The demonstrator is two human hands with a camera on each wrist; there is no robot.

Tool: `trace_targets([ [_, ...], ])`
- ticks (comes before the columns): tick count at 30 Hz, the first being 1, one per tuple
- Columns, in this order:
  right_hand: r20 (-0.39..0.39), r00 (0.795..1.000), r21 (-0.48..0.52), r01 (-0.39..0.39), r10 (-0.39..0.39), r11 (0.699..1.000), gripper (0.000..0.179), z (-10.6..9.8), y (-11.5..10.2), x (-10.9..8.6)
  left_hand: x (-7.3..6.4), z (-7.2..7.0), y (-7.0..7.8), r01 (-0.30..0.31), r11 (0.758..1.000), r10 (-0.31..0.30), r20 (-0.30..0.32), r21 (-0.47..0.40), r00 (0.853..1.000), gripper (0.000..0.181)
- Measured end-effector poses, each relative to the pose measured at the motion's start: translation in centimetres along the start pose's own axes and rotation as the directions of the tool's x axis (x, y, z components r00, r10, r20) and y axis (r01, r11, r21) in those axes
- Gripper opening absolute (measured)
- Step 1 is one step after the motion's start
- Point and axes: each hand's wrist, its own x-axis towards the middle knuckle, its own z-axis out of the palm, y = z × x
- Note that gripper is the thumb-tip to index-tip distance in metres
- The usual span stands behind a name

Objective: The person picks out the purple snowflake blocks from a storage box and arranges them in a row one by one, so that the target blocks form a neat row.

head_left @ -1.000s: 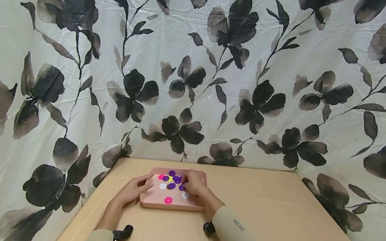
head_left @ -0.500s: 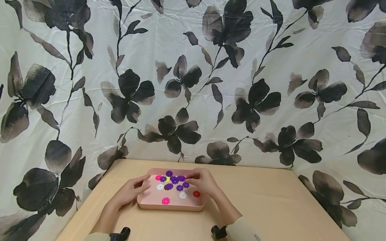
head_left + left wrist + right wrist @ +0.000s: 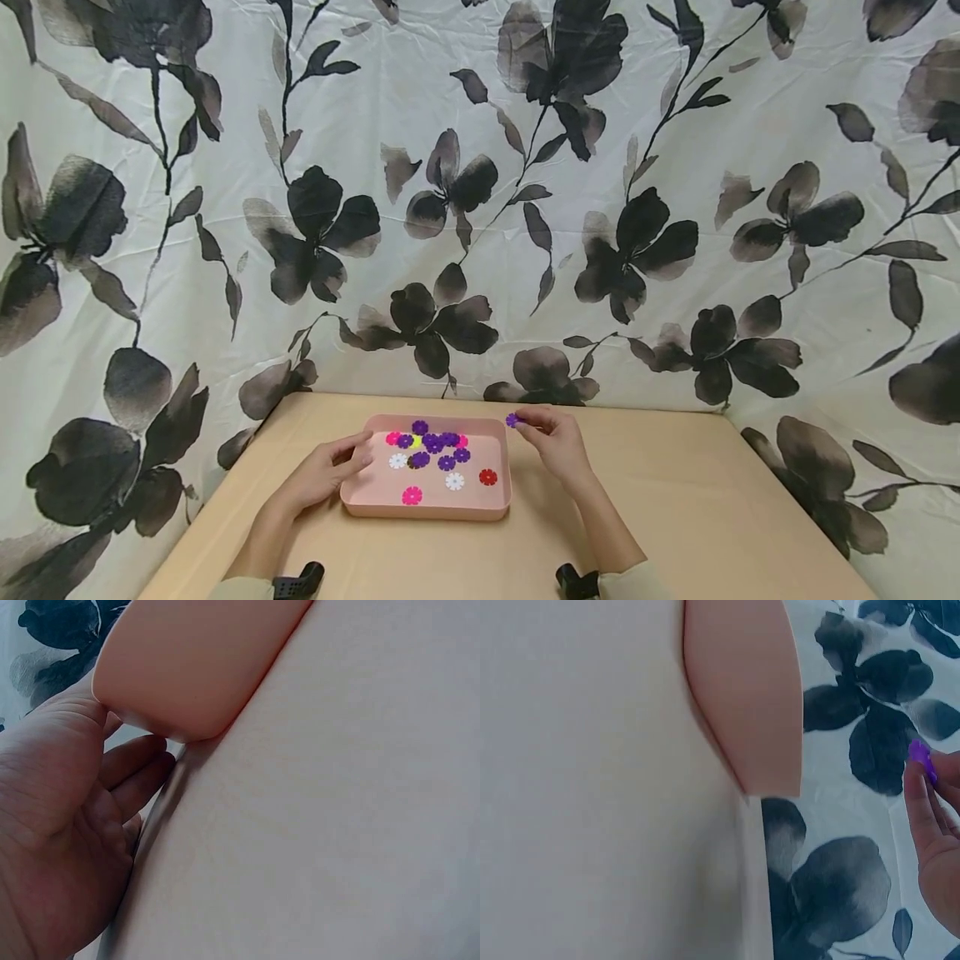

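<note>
A shallow pink tray (image 3: 427, 508) stands on the table with several small flower-shaped discs in it. Most are purple discs (image 3: 432, 443), grouped toward the back; a red disc (image 3: 488, 477), a pink disc (image 3: 412, 496) and white discs (image 3: 454, 482) lie around them. Beyond the tray's back right corner, my right hand (image 3: 558, 446) pinches a purple flower-shaped disc (image 3: 513, 420) between thumb and fingertips, raised above the table in the right wrist view. At the tray's left side rests my left hand (image 3: 324, 475), its fingers loosely bent and touching the edge. Its fingertips are partly hidden in the left wrist view.
The light wooden-coloured table (image 3: 675, 500) extends right of the tray. Behind it hangs a white cloth (image 3: 540, 350) printed with dark flowers. Each wrist wears a black strap device (image 3: 298, 582) near the sleeve.
My right hand has lifted a purple flower-shaped disc out of the tray and moved right, past the tray's rim. That uncovered the red disc. The left hand stays at the tray's left edge.
</note>
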Motion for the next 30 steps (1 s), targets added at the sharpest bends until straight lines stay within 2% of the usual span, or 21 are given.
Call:
trace_targets([
  [7, -0.032, 0.999, -0.011, 0.002, -0.002, 1.000, 0.020, -1.4, 0.8, 0.4, 0.1, -0.3, 0.2, 0.001, 1.000, -0.001, -0.006, -0.004, 1.000, 0.066],
  [12, -0.048, 0.999, -0.075, -0.004, 0.000, 0.997, 0.019, -1.9, 2.0, 0.4, 0.0, -0.2, 0.1, -0.013, 1.000, 0.013, 0.005, -0.021, 1.000, 0.067],
  [17, -0.071, 0.997, -0.145, -0.040, 0.030, 0.989, 0.017, -2.3, 3.2, 0.5, -0.1, -0.4, 0.2, -0.011, 1.000, 0.011, 0.008, 0.014, 1.000, 0.067],
  [20, -0.062, 0.998, -0.196, -0.031, 0.019, 0.980, 0.017, -2.3, 3.7, 0.7, -0.1, -0.7, 0.2, 0.008, 1.000, -0.008, -0.001, 0.030, 1.000, 0.067],
  [25, -0.047, 0.998, -0.201, -0.044, 0.035, 0.979, 0.016, -2.2, 4.0, 0.9, -0.2, -0.9, 0.1, 0.027, 0.999, -0.027, -0.001, 0.031, 1.000, 0.069],
  [30, -0.057, 0.993, -0.169, -0.111, 0.103, 0.979, 0.014, -2.6, 4.6, 0.2, 0.0, -0.4, 0.0, 0.022, 0.999, -0.022, 0.024, 0.026, 0.999, 0.071],
])
